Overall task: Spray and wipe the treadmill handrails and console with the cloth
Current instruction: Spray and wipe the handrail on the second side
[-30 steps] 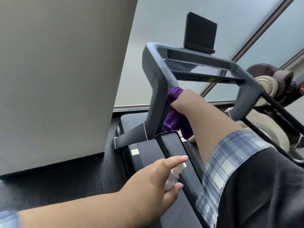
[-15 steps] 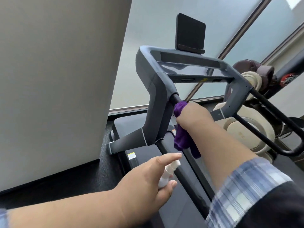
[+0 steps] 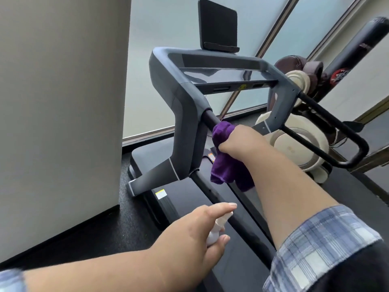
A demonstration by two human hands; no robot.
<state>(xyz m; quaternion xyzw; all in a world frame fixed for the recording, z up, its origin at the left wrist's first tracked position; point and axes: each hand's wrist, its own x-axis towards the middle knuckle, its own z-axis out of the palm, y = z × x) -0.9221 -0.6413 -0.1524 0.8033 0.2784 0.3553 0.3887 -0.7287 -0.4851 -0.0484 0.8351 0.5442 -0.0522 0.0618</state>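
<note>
The right hand (image 3: 242,142) is gripping a purple cloth (image 3: 226,165), its fingers curled round the cloth and the black left handrail (image 3: 208,118) of the treadmill, just below where the rail is meeting the grey upright frame (image 3: 185,114). The loose end of the cloth is hanging down below the fist, over the dark running deck (image 3: 189,199). The left hand (image 3: 195,234) is holding a small white spray bottle (image 3: 214,230) low in the foreground, near the lower run of the same rail; its index finger is lying straight over the bottle's top while the thumb and other fingers are wrapping round the body. The console (image 3: 223,74) is sitting above, glossy and reflecting light, with a black tablet holder (image 3: 217,28) standing on its top edge. The right handrail (image 3: 328,133) is looping out on the far side, untouched. A plaid sleeve (image 3: 320,247) is covering the right forearm. A pale wall (image 3: 59,102) is standing to the left, frosted window panes (image 3: 172,28) are lying behind the treadmill, and a cream and brown massage chair (image 3: 299,142) is sitting beyond the right rail
</note>
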